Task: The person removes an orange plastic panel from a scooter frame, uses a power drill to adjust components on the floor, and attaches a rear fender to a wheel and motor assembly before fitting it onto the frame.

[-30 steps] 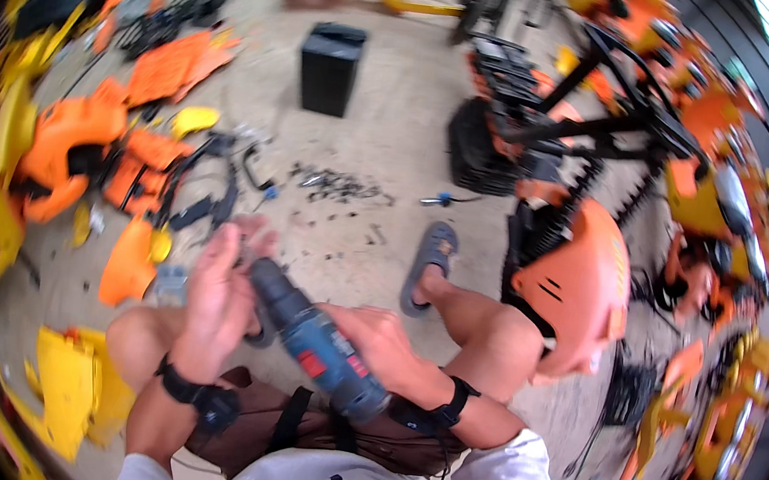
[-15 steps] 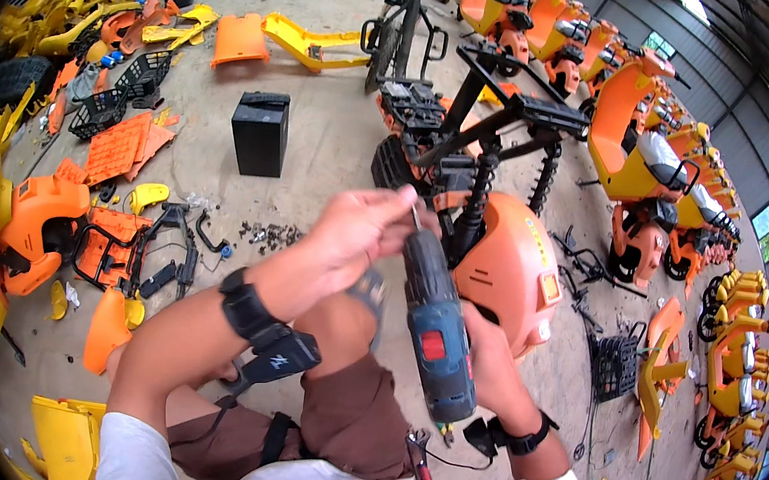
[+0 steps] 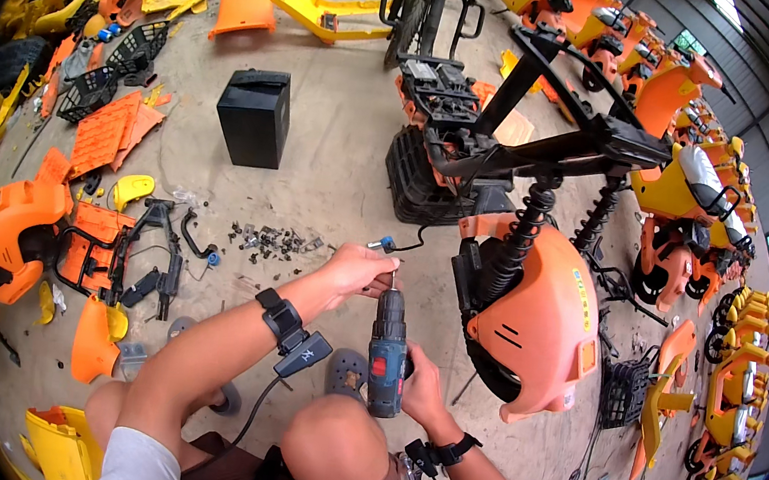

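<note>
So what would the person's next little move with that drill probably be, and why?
Probably seating the bit and tightening the chuck. The right hand grips the blue cordless drill upright, and the left hand pinches at its tip, so the drill looks not yet ready to aim at the orange scooter shell beside it.

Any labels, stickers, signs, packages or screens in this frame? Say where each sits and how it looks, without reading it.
Narrow yellow sticker: upright strip on the orange fender, right of the drill.
Red panel label: small rectangle on the blue drill body, held in the right hand.
No signs, packages or screens visible.
</note>
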{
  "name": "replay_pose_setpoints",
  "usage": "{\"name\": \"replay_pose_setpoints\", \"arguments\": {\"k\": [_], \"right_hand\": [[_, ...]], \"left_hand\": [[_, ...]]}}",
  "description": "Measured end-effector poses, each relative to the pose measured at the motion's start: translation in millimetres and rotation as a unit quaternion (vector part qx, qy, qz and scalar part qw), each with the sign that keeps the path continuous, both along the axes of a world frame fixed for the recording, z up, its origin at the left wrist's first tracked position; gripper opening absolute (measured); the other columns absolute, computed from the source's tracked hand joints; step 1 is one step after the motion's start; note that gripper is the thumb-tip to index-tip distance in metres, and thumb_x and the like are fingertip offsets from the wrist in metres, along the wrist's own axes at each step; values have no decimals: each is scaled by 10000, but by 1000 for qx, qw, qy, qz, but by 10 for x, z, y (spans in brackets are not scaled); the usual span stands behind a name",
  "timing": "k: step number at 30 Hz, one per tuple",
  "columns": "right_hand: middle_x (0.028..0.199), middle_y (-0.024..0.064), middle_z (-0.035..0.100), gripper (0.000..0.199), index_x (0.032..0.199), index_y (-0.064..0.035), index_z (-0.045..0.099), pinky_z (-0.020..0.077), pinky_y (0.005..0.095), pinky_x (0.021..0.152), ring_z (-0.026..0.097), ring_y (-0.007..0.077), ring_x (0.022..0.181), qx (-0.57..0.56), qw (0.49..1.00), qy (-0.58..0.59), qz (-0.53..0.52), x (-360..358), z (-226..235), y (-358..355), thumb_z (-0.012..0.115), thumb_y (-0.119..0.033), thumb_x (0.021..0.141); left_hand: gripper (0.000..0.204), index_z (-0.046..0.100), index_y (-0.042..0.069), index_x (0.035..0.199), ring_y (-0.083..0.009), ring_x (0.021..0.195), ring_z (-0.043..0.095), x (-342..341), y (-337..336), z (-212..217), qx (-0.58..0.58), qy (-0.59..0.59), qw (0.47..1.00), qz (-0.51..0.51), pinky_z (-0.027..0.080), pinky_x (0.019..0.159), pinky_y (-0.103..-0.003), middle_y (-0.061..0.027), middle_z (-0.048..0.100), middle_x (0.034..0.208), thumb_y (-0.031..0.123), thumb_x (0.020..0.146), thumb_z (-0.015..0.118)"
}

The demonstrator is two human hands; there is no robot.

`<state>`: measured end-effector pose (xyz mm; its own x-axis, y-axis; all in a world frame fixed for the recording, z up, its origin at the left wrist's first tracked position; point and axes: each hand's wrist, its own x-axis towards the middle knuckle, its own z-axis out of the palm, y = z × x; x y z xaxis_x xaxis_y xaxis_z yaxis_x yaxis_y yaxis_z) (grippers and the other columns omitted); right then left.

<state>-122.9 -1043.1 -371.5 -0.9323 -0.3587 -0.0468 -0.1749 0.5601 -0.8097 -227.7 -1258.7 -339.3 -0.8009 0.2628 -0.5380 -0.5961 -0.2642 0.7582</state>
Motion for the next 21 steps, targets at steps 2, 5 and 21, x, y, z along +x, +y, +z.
{"name": "replay_pose_setpoints", "arguments": {"k": [2,5,21], "right_hand": [[995,194,638,600,1200,-21,537,499,359,802,632,351,885,-29,996,-82,-18,-49,-224,-58,798,-152,676],[1003,182,654,553,1177,-33,563,499,379,813,642,333,910,-9,997,-66,-26,-159,-633,-97,789,-187,697],[1083,106,599,553,1161,-87,542,400,381,888,555,283,1064,131,944,42,299,-464,-2248,-1238,680,-12,630]], "left_hand": [[219,641,34,932,-123,759,624,-71,4,-325,-38,-20,999,6,460,682,-254,-74,677,863,251,904,639],[167,653,28,888,-86,622,561,-218,30,-933,-75,-18,996,44,404,541,-226,-46,660,826,194,883,631],[141,628,23,829,-60,419,338,754,-1442,-2868,-77,-147,919,357,243,387,-228,-6,556,661,162,850,621]]}}
